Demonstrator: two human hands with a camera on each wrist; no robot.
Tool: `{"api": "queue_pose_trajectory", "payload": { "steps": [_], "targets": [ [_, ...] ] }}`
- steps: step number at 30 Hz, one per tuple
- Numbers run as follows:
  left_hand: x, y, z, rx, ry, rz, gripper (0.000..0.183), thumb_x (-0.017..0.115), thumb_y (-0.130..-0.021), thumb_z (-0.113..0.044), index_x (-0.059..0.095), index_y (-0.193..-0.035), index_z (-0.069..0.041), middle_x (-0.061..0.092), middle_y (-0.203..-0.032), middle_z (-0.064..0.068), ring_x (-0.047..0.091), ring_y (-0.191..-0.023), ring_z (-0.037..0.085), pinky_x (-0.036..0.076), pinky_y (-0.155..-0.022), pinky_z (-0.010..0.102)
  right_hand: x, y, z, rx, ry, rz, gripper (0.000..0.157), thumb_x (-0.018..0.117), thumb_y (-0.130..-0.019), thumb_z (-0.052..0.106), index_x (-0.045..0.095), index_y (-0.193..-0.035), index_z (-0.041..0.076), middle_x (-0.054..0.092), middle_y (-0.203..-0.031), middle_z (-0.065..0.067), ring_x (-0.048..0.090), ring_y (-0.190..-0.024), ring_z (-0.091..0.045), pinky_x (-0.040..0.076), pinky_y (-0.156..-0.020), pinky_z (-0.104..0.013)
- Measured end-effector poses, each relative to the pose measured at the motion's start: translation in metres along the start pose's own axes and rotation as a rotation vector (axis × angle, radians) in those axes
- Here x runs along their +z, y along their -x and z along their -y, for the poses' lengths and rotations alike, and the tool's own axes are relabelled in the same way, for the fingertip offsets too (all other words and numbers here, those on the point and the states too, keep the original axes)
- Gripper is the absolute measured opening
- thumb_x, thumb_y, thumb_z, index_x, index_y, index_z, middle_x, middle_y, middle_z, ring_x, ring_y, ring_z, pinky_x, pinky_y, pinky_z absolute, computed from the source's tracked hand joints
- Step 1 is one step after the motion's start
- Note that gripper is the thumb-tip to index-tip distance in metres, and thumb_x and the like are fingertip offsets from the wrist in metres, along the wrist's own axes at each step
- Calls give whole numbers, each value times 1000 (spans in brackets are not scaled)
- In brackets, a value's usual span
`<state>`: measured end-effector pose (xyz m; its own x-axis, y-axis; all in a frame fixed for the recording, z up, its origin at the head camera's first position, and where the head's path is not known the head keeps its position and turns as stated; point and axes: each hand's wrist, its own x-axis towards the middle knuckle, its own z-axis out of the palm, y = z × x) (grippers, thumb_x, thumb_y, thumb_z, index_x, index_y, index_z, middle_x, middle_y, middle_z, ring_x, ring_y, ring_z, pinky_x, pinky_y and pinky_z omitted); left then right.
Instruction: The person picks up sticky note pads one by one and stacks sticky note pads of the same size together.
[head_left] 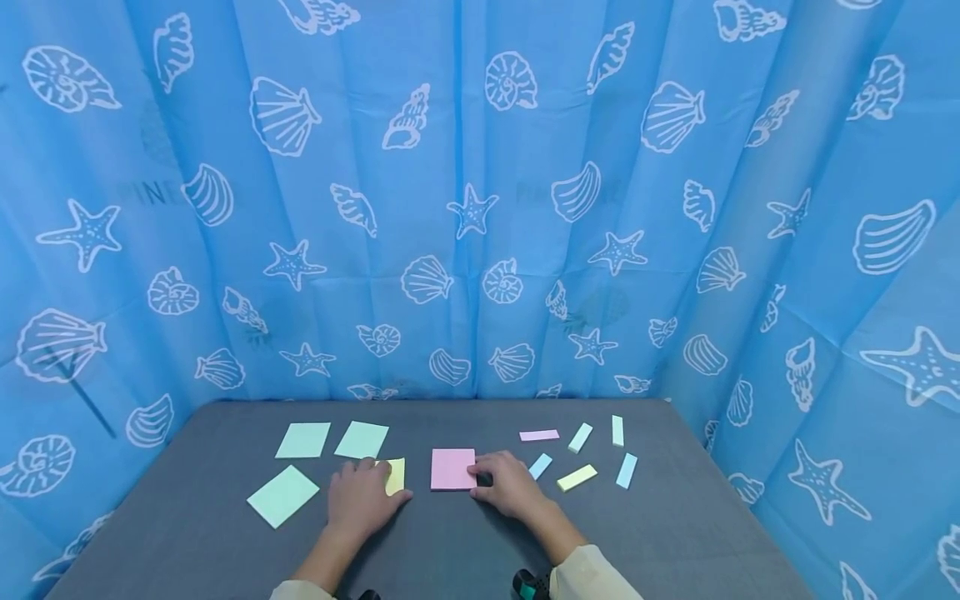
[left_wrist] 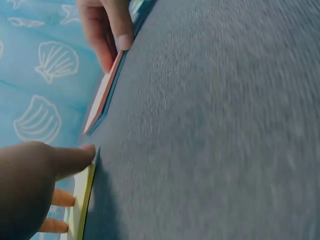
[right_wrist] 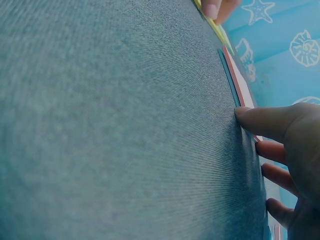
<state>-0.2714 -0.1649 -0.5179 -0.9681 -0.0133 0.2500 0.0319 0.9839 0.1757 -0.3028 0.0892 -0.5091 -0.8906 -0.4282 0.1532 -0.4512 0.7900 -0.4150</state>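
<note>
My left hand (head_left: 362, 498) reaches over a yellow sticky note pad (head_left: 397, 477), fingers along its far left side and thumb at its near right corner. The palm and fingers hide much of that pad. Just to the right, a square pink sticky note pad (head_left: 452, 469) lies flat on the grey table. My right hand (head_left: 510, 485) grips the pink pad's right edge between thumb and index finger. In the left wrist view a thin blue layer shows along the underside of the pink pad (left_wrist: 104, 95). The other right fingers (right_wrist: 277, 175) spread beside it.
Green square sticky notes (head_left: 283, 496) lie at the left, two more behind. At the right are several narrow sticky strips: pink (head_left: 539, 435), yellow (head_left: 577, 477), blue (head_left: 627, 471) and pale green (head_left: 580, 437). A blue shell-print curtain (head_left: 465, 325) hangs behind the table (head_left: 675, 542).
</note>
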Motion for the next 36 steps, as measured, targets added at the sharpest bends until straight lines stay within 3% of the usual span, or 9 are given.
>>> {"api": "queue_pose_trajectory", "payload": {
  "steps": [7,11,17,26,30,36],
  "targets": [
    [6,-4,-1,125,100,35,36,76,-78,-34,72,-107,-12,64,-119,12,55,-111,37,42,-90,56,0,1,1,7,-6,1,36,76,-86,26,71,-120,14,63,-124,-6,52,-120,-28,39,-99,-52],
    [8,-3,4,189,103,32,32,73,-77,-28,73,-106,-15,63,-123,10,55,-115,35,41,-93,57,0,0,0,6,-2,6,36,76,-86,27,71,-119,14,63,-124,-5,53,-119,-28,39,-99,-52],
    [8,-1,5,169,48,-2,32,77,-77,-38,75,-101,-18,65,-114,10,59,-104,35,44,-85,56,0,-1,-2,9,2,17,36,76,-85,27,71,-119,15,64,-124,-5,53,-119,-27,39,-99,-52],
    [6,-4,6,220,47,-71,27,73,-69,-32,73,-90,-15,64,-89,2,59,-80,27,47,-72,46,1,-2,-1,17,-9,24,37,76,-86,28,71,-121,15,63,-126,-5,52,-121,-28,39,-100,-52],
    [4,-6,11,196,110,-54,30,74,-68,-32,74,-92,-14,67,-89,2,62,-82,25,48,-73,44,0,-2,0,17,-12,14,37,75,-86,27,70,-121,15,62,-126,-6,52,-122,-28,38,-100,-52],
    [4,-6,19,130,230,4,29,78,-75,-33,74,-97,-16,69,-101,3,63,-99,28,47,-87,48,0,-1,-1,19,-17,17,37,75,-86,26,70,-121,14,62,-127,-6,51,-122,-29,38,-101,-53]
  ]
}}
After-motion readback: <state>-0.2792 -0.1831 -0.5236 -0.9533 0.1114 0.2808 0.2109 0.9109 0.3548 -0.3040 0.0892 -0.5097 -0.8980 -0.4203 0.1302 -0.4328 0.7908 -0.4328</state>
